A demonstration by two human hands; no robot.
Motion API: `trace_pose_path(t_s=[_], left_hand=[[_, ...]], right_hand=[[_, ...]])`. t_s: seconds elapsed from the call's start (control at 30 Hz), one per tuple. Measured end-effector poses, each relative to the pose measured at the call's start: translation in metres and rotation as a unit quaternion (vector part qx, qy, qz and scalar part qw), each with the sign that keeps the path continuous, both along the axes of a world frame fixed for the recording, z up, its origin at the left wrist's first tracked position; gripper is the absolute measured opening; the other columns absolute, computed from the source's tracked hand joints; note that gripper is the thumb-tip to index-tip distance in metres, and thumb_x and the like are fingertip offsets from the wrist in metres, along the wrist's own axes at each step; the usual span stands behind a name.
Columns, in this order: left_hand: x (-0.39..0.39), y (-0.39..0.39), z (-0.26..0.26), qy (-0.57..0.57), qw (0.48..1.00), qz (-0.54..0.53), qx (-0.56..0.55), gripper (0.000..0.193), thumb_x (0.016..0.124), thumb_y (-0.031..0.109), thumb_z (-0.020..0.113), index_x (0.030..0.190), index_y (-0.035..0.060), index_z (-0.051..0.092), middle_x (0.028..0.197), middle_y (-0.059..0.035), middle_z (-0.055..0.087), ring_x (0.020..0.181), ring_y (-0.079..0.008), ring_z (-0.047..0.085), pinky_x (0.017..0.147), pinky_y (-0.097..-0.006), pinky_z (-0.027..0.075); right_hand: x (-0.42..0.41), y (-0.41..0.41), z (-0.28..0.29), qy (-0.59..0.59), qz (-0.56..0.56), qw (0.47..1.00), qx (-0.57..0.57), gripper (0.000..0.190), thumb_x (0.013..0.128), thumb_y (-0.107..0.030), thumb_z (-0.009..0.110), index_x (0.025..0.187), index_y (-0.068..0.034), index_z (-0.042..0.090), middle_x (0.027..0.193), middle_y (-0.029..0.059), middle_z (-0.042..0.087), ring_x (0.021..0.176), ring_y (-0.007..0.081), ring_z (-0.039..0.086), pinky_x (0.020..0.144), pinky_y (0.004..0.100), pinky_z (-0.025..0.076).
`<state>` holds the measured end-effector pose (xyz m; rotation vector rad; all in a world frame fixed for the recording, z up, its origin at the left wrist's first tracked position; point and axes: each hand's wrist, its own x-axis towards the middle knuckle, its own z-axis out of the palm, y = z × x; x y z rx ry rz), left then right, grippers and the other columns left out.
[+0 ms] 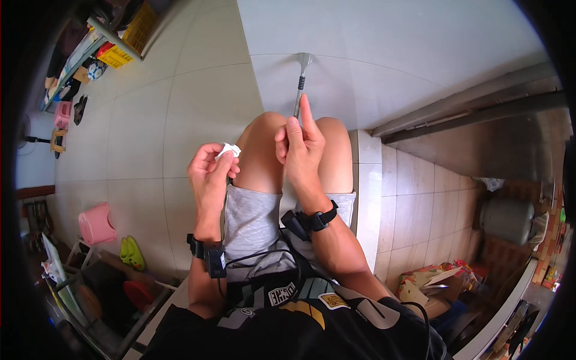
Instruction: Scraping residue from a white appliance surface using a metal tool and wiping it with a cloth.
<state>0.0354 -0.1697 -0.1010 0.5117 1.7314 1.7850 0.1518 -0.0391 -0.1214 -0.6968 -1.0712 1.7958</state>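
A crumpled white tissue or paper (228, 151) is pinched between the thumb and fingers of my left hand (211, 168), beside my left knee. My right hand (302, 150) grips a slim metal-shafted tool (298, 101), its index finger stretched along the shaft. A black ribbed collar and a flared grey head show at the tool's far end, pointing away from me. Whether that head touches the pale tiled surface (360, 27) behind it, I cannot tell. The tool's near end is hidden by my right hand. My bare knees are directly beneath both hands.
Pink plastic stools (97, 223) and lime-green clogs (132, 253) are on the tiled floor at left. A shelf (81, 63) with a ball and yellow boxes stands upper left. At right are a grey gas cylinder (506, 220) and an open cardboard box (434, 288). Cables hang from my wrist straps.
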Motion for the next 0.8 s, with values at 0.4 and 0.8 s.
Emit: trace_pose_path(t_s=[0.4,0.8], left_hand=[[-0.003,-0.005,-0.005,-0.027,1.000,0.003,-0.002,0.010,0.093,0.005,0.065,0.100,-0.0007,0.061,0.085,-0.0093,0.068,0.065,-0.0107,0.061,0.057,-0.0239,0.047],[-0.004,-0.005,-0.005,-0.037,0.999,0.018,-0.010,0.012,0.093,0.008,0.066,0.100,-0.0008,0.062,0.083,-0.0084,0.067,0.063,-0.0104,0.060,0.056,-0.0234,0.046]], right_hand=[[0.002,-0.011,0.005,-0.073,0.053,0.996,0.026,0.053,0.105,-0.007,0.044,0.156,-0.012,0.031,0.071,0.0002,0.057,0.046,0.0042,0.044,0.041,0.0200,0.037],[0.006,0.000,0.002,-0.038,-0.017,0.999,0.019,0.055,0.107,-0.011,0.043,0.158,-0.015,0.024,0.073,0.0013,0.054,0.046,0.0055,0.042,0.038,0.0216,0.036]])
